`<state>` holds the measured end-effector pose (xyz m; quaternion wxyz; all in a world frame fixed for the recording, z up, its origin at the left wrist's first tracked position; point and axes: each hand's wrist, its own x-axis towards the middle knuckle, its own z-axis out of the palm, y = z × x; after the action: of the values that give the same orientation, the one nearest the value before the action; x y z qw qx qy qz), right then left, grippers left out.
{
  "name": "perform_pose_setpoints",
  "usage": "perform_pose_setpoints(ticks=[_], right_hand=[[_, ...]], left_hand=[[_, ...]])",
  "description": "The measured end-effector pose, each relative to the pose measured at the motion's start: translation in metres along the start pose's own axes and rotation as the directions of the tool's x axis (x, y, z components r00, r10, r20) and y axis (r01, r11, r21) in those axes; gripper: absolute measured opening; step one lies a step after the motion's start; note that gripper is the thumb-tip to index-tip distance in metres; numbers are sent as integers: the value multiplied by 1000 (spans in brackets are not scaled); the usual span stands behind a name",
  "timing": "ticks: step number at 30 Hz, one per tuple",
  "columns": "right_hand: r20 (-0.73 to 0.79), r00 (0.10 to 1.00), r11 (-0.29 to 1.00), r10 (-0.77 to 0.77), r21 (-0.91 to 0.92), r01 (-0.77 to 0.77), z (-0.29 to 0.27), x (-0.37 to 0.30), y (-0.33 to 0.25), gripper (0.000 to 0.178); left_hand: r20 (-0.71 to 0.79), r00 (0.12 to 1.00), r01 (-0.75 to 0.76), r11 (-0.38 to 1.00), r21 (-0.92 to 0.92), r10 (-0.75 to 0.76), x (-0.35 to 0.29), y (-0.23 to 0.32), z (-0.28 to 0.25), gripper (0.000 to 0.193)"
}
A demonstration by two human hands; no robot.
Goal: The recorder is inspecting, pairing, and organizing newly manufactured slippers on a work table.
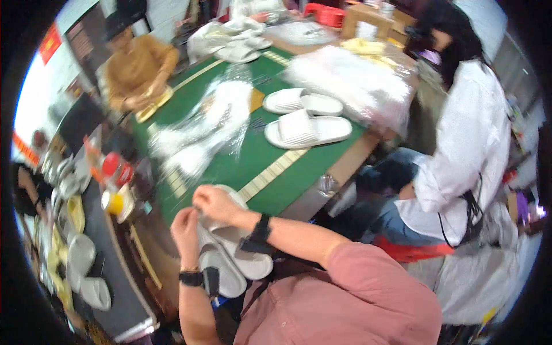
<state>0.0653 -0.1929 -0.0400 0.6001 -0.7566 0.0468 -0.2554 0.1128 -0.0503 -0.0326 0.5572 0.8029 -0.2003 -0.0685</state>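
A pair of white slippers lies just in front of me, side by side at the table's near edge. Over their far ends my left hand and my right hand come close together, fingers pinched. Whatever is between the fingertips is too small or too blurred to make out. A second white pair, with ribbed straps, rests on the green table top beyond my right hand. Clear plastic bags lie crumpled farther back on the left.
A heap of clear plastic packaging covers the far right. One person sits across at the left, handling a yellow slipper; another, in a white shirt, sits close on my right. A dark conveyor-like surface with slippers runs along my left.
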Motion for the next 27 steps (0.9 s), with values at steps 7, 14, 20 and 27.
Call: perform_pose_setpoints(ticks=[7,14,20,27], right_hand=[[-32,999,999,22,30,-21,6,2,0,16],[-12,998,998,55,1,-55,6,-1,4,19],[46,990,987,132,89,-136,2,2,5,14],[60,989,986,138,83,-143,-3,1,2,11]], left_hand=[[59,997,-31,990,-138,40,3,-8,-6,13],[51,993,-105,992,-65,109,-4,-4,-8,13],[-12,996,-85,995,-51,84,-3,-5,-3,13],[-7,998,-61,995,-76,60,-4,-2,-1,14]])
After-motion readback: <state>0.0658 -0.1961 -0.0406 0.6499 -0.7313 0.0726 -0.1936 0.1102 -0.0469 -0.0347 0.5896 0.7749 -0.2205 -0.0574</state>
